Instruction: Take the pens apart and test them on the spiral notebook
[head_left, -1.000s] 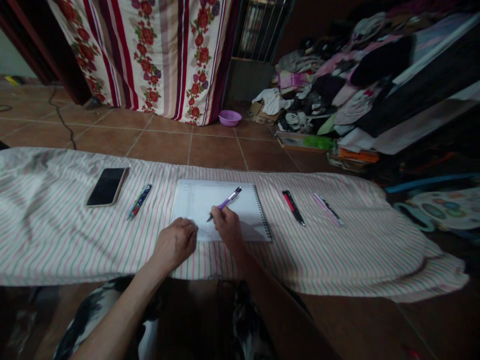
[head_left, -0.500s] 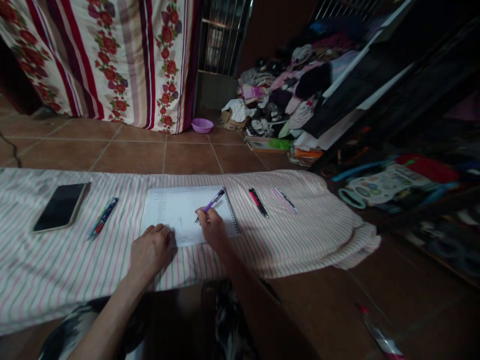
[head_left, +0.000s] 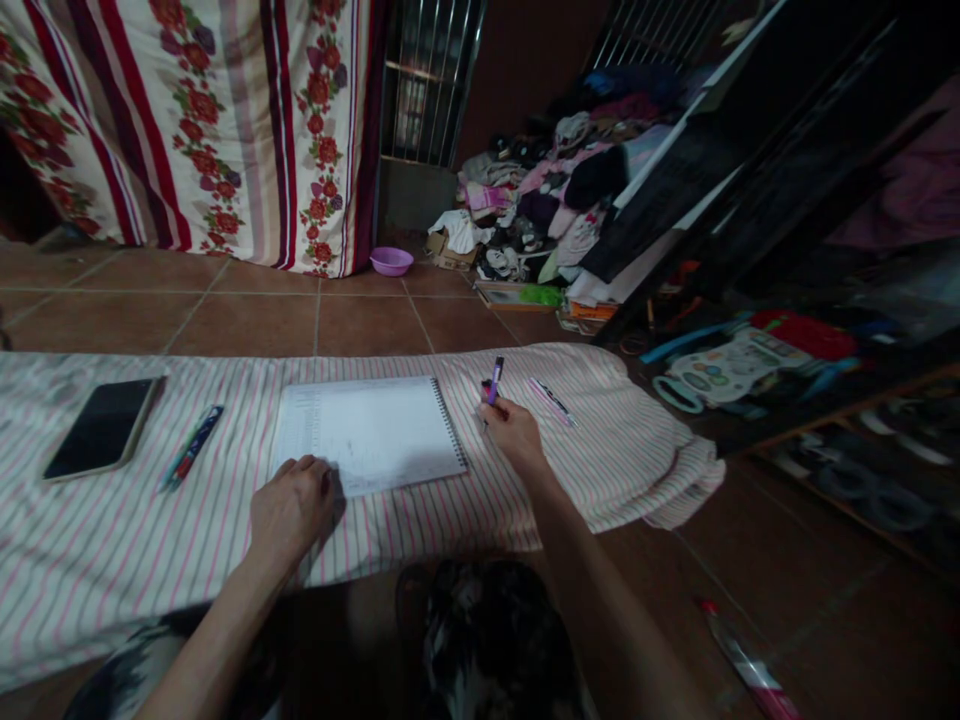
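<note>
A spiral notebook (head_left: 375, 430) lies open on the striped cloth, its wire binding on the right side. My left hand (head_left: 292, 505) rests at its lower left corner with the fingers curled under; what they hold, if anything, is hidden. My right hand (head_left: 514, 430) is off the page, to the right of the binding. It pinches a purple pen (head_left: 496, 378), which points up. The red and black pen is mostly hidden behind these fingers, and I cannot tell if they touch it. A pink and white pen (head_left: 553, 403) lies just to the right.
On the left of the striped cloth (head_left: 420, 525) lie a smartphone (head_left: 103, 428) and a few pens (head_left: 191, 447) side by side. Beyond, on the tiled floor, are a purple basin (head_left: 391, 262) and a heap of clothes (head_left: 525, 205). A shelf (head_left: 840, 410) stands at the right.
My right hand has moved right with the purple pen, from the notebook page to the cloth where the red and black pen lies. My left hand stays at the notebook's corner. The view shifted slightly.
</note>
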